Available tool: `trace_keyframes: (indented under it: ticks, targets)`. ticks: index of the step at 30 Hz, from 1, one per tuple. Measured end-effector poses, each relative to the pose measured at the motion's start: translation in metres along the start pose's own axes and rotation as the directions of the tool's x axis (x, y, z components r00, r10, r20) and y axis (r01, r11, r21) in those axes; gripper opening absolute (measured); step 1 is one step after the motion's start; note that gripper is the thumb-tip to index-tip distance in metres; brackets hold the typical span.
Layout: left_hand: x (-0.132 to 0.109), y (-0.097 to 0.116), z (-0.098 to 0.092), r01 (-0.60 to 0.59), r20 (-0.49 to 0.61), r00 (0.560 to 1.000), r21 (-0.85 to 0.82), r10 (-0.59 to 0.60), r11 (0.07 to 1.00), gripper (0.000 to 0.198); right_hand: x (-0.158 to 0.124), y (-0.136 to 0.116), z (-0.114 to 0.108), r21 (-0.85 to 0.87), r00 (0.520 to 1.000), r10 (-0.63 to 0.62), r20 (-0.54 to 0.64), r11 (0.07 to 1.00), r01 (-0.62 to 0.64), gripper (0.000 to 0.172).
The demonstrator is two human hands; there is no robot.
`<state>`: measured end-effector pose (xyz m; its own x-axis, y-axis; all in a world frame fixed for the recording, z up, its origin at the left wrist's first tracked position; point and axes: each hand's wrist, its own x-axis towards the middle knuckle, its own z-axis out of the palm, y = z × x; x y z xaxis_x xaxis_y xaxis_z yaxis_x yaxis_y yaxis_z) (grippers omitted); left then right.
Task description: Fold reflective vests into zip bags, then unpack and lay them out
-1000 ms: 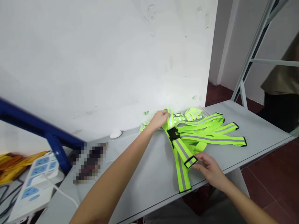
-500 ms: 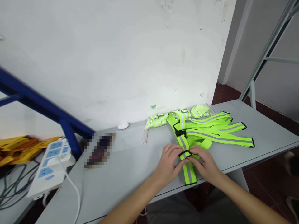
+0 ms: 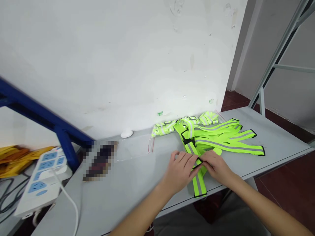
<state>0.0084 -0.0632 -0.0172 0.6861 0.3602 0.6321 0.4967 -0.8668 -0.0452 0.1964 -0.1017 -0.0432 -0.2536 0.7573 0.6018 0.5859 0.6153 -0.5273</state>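
A neon-yellow reflective strap harness (image 3: 216, 137) with grey stripes and black trim lies spread on the grey table (image 3: 137, 183). One strap runs toward the table's front edge. My left hand (image 3: 180, 170) and my right hand (image 3: 214, 165) meet over that strap, both pinching a small black slider buckle (image 3: 199, 161) between their fingertips. A larger black clip (image 3: 187, 141) sits on the strap just beyond my hands. More folded yellow straps (image 3: 167, 127) lie against the white wall.
A white power strip (image 3: 41, 177) with a cable sits at the left, beside a blue metal frame (image 3: 49, 121). A blurred dark object (image 3: 99, 160) and a small white disc (image 3: 126, 133) lie on the table. A grey shelf frame (image 3: 275, 62) stands at the right.
My left hand left the strap's far end by the wall and came back to the black slider buckle, joining my right hand. The view swung slightly right.
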Motion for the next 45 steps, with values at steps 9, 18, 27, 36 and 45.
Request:
trace_keyframes:
  ticks: [9, 18, 27, 36, 45]
  targets:
    - [-0.017, -0.006, -0.002, -0.140, -0.032, 0.990, -0.021, 0.139, 0.990, 0.015, 0.015, 0.011, -0.027, 0.159, 0.915, 0.049, 0.402, 0.980, -0.122, 0.019]
    - [-0.015, -0.002, -0.002, -0.253, -0.023, 0.967, 0.011, 0.253, 0.967, 0.007, 0.085, 0.041, 0.006, -0.429, 0.906, 0.142, 0.399, 0.902, 0.048, 0.036]
    - [-0.018, 0.003, -0.024, -0.323, -0.002, 0.946, 0.072, 0.324, 0.944, 0.003, 0.091, 0.066, 0.032, -0.465, 0.895, 0.199, 0.399, 0.885, 0.010, 0.021]
    - [-0.025, 0.001, -0.020, -0.209, 0.079, 0.976, 0.065, 0.203, 0.976, 0.011, 0.092, 0.071, 0.031, -0.388, 0.907, 0.219, 0.359, 0.919, -0.068, 0.022]
    - [-0.003, -0.007, -0.012, 0.175, -0.037, 0.984, -0.044, -0.177, 0.984, 0.012, 0.045, 0.025, -0.033, 0.014, 0.956, 0.006, 0.293, 1.000, -0.010, 0.025]
